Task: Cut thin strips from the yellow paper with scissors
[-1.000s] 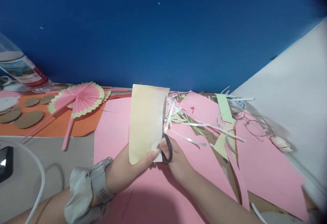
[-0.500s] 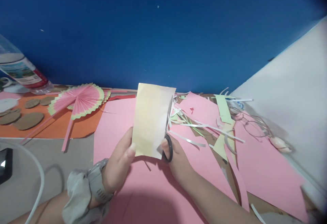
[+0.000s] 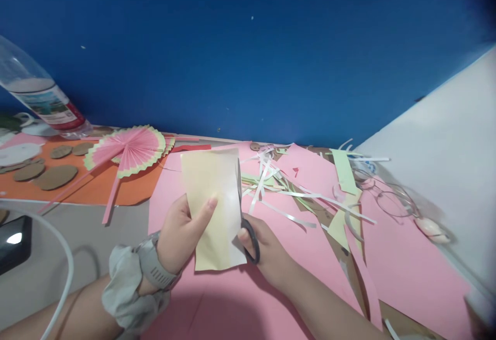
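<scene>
My left hand (image 3: 188, 231) grips a pale yellow sheet of paper (image 3: 209, 190) by its left side, thumb across the front and fingers behind. The sheet is held up above the pink paper (image 3: 228, 304), its right part looking whiter under the light. My right hand (image 3: 267, 252) is closed round the black handle of a pair of scissors (image 3: 251, 244). The blades run upward along the sheet's right edge and are mostly hidden by it. A grey watch and a pale green scrunchie are on my left wrist.
Thin paper strips (image 3: 290, 192) lie scattered to the right, near a light green piece (image 3: 343, 169) and a coiled cord (image 3: 391, 195). At left are a pink folded-paper fan (image 3: 139, 149), cardboard discs (image 3: 56, 177) on orange paper, a water bottle (image 3: 50, 97) and a black device (image 3: 15, 244).
The sheet and both hands have moved left and lower. My left thumb now reaches further across the sheet's front. The view has shifted slightly.
</scene>
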Motion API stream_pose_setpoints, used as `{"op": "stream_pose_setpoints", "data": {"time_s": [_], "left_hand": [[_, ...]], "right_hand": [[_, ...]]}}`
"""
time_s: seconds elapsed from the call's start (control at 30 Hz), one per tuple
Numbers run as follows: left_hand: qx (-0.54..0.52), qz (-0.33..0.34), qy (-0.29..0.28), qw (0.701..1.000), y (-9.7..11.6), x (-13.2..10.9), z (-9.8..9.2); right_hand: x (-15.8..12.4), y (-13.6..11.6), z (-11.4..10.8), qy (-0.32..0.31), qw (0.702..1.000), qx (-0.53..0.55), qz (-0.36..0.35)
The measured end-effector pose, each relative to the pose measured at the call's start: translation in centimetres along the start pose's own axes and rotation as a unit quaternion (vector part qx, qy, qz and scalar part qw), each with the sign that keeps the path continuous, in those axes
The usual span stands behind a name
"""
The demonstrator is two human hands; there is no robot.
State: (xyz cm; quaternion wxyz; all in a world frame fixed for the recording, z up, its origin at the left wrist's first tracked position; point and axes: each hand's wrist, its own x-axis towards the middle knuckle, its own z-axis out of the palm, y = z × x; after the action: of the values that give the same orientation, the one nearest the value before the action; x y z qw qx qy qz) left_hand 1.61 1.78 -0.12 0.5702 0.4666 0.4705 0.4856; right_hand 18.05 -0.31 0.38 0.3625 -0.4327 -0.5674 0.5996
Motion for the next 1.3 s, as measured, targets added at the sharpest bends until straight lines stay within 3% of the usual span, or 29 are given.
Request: {"op": "stream_pose_setpoints", "data": {"time_s": [0.17,0.5,0.7,1.0,1.3], "left_hand": [[0.018,0.021,0.005,1.000,-0.15,-0.09,0.14],[0.020,0.034,0.025,0.999,-0.16,-0.21,0.27],[-0.021,0.005,0.040,0.999,-0.29,-0.21,0.39],[-0.069,-0.003,0.156,0.985,-0.37,-0.24,0.75],[-0.089,-0.028,0.129,0.987,-0.50,-0.35,0.72]], "right_hand": [[0.01,0.54,-0.31,-0.054,0.998,0.013,-0.019],[0.01,0.84,-0.35,-0.047,0.998,0.026,-0.014],[0.01,0.75,-0.30,-0.041,0.999,0.026,-0.007],[-0.02,0.88,-0.20,-0.042,0.999,0.033,-0.002],[0.04,0.77,-0.16,-0.035,0.999,0.024,0.002]]}}
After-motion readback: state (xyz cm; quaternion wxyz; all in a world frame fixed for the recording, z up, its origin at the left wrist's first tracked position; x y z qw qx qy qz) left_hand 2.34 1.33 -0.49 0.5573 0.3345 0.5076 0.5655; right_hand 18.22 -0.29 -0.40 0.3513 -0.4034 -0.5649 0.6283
